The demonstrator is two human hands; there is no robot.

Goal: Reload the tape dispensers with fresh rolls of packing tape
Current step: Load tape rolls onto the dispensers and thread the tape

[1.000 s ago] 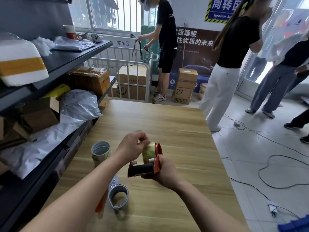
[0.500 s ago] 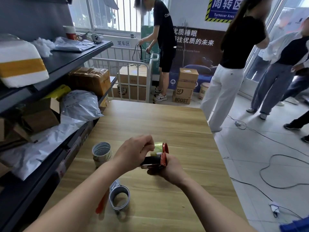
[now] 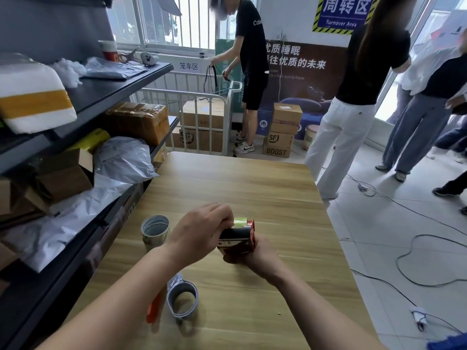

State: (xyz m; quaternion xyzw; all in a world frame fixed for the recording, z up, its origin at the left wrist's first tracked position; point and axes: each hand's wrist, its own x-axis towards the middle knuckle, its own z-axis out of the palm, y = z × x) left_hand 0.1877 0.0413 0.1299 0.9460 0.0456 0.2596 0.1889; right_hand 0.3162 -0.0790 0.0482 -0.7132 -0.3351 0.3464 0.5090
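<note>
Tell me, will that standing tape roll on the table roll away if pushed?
Probably not: the tape roll stands on its flat end on the table, so it would likely slide. Its hollow middle suggests it's light. Tipped over, it might roll.

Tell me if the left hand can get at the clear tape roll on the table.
Probably yes: the clear tape roll stands upright on the wooden table beside the left hand, nothing between. But that hand grips the red and black tape dispenser and must let go first.
</note>
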